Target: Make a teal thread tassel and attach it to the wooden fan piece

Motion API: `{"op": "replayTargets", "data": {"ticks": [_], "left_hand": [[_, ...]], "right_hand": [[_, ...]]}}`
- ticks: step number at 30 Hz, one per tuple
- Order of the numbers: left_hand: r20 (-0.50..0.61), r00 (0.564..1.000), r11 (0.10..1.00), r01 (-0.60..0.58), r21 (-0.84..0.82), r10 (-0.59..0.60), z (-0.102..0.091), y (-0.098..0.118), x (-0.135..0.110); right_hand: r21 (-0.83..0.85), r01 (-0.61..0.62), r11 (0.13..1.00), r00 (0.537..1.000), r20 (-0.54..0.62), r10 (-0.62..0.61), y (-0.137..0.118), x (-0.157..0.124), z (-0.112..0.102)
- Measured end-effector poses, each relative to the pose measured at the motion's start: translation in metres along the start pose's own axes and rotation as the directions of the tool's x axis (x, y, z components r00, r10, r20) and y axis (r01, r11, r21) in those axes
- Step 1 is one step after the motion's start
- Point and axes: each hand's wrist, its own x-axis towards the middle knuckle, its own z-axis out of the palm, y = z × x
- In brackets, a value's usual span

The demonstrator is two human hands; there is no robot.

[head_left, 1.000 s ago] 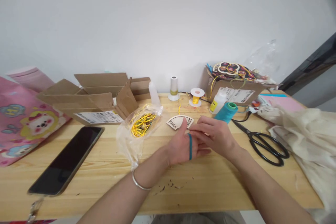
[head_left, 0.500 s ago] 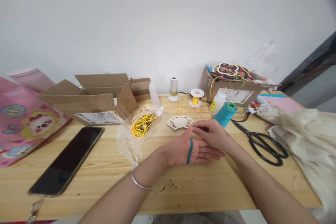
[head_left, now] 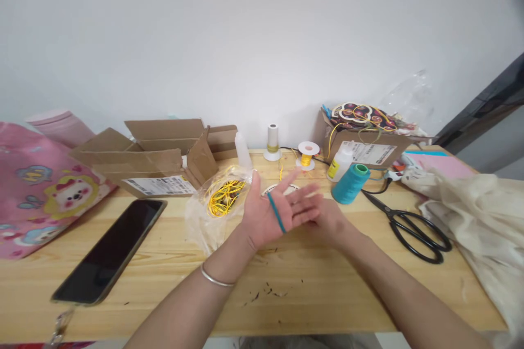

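My left hand (head_left: 262, 221) is raised over the middle of the table, palm towards me, with its fingers stretched and spread. Several turns of teal thread (head_left: 276, 212) lie as a band across its palm. Just to the right, my right hand (head_left: 333, 223) reaches behind the left fingers, so its own fingertips are hidden and I cannot tell what they hold. A cone of teal thread (head_left: 347, 188) stands upright beyond the right hand. Mostly covered by my left hand is a pale fan-shaped wooden piece (head_left: 291, 189) with a yellow cord.
Left are a phone (head_left: 110, 251), an open cardboard box (head_left: 131, 166) and a clear bag with yellow cord (head_left: 224, 199). At the back stand spools (head_left: 308, 148) and a glue bottle (head_left: 340, 163). Black scissors (head_left: 413, 226) and cream cloth (head_left: 470, 202) lie right.
My left hand has risen and turned, its fingers spreading. My right hand has moved from the left thumb to behind the left fingers. The fan-shaped piece is now mostly covered.
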Motion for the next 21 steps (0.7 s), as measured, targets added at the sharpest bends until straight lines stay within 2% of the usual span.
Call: {"op": "replayTargets", "data": {"ticks": [2,5,10,12,14,17,21], "left_hand": [[-0.098,0.984,0.989,-0.148,-0.007,0.146,-0.001,0.005,0.003],[-0.208,0.936,0.956,-0.292,-0.009,0.284,-0.005,0.009,0.008],[-0.348,0.87,0.928,-0.372,0.002,0.349,-0.011,0.011,0.011],[-0.354,0.877,0.939,-0.343,0.012,0.325,-0.014,0.01,0.011],[-0.327,0.911,0.965,-0.263,0.01,0.252,-0.016,0.008,0.011],[-0.274,0.959,0.997,-0.082,-0.013,0.075,-0.018,0.001,0.01],[-0.199,0.97,0.989,0.122,-0.083,-0.136,-0.016,-0.011,0.01]], "right_hand": [[-0.019,0.016,1.0,0.998,0.053,-0.015,-0.003,0.0,0.002],[-0.063,0.072,0.995,0.991,0.121,-0.064,-0.009,0.0,0.002],[-0.093,0.149,0.985,0.985,0.098,-0.139,-0.015,0.001,-0.007],[-0.098,0.154,0.983,0.987,0.066,-0.148,-0.016,0.002,-0.011],[-0.092,0.147,0.985,0.989,0.025,-0.145,-0.016,0.002,-0.015],[-0.043,0.138,0.99,0.989,-0.051,-0.14,-0.014,0.001,-0.019],[-0.007,0.106,0.994,0.99,-0.095,-0.106,-0.01,0.001,-0.023]]}}
